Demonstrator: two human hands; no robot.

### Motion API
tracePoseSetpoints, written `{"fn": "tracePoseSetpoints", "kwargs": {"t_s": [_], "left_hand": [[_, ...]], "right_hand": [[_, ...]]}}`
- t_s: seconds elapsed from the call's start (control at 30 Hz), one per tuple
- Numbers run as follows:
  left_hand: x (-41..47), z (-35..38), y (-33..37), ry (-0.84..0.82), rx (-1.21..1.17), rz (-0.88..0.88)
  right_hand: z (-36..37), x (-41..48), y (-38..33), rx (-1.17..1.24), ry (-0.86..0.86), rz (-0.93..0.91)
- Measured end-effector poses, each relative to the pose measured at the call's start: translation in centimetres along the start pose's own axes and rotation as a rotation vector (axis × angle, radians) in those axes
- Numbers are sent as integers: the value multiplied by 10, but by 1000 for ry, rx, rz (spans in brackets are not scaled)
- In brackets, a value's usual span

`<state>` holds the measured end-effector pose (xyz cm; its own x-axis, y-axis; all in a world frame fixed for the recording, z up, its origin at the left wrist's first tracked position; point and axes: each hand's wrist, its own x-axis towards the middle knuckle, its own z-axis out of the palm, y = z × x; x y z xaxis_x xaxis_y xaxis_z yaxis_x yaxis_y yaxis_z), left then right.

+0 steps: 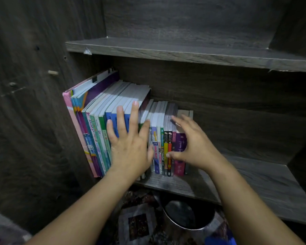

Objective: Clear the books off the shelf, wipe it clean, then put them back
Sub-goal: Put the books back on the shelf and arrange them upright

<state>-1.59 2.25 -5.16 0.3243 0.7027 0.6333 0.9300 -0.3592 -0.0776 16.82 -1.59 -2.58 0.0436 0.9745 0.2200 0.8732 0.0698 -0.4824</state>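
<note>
Purple and black spines sit inside the grip of the right hand (194,147); its fingers curl over the top edges of the short books (159,138) while the thumb presses their spines lower down, so the grip is half closed around that group. The purple book (179,167) with pale handwritten lettering lies mostly under the palm. The left hand (129,147) has its grip wide open, holding nothing; its fingers are spread straight and laid flat against the spines of the tall books (95,121), blue and green ones directly beneath them. These tall books lean leftward, their white page edges showing on top; a pink book (74,124) stands at the far left, touching the dark wooden side panel (34,121). All the books stand in one row at the left end of the shelf (254,183), a grey wood-grain board whose right part is bare. An upper shelf (166,50) of the same wood runs above the row. Below the shelf, near the person's forearms, a metal bowl (184,214) rests on a patterned cloth (138,225).
</note>
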Motion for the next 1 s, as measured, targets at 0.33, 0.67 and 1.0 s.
{"fn": "tracePoseSetpoints", "kwargs": {"t_s": [0.33, 0.67, 1.0], "left_hand": [[-3, 3, 6, 7, 61, -36], [-19, -6, 5, 22, 200, 14], [-15, -17, 29, 57, -303, -135]], "right_hand": [[9, -8, 4, -121, -63, -71], [12, -5, 0, -143, -37, -54], [13, -5, 1, -79, -22, -66]]}}
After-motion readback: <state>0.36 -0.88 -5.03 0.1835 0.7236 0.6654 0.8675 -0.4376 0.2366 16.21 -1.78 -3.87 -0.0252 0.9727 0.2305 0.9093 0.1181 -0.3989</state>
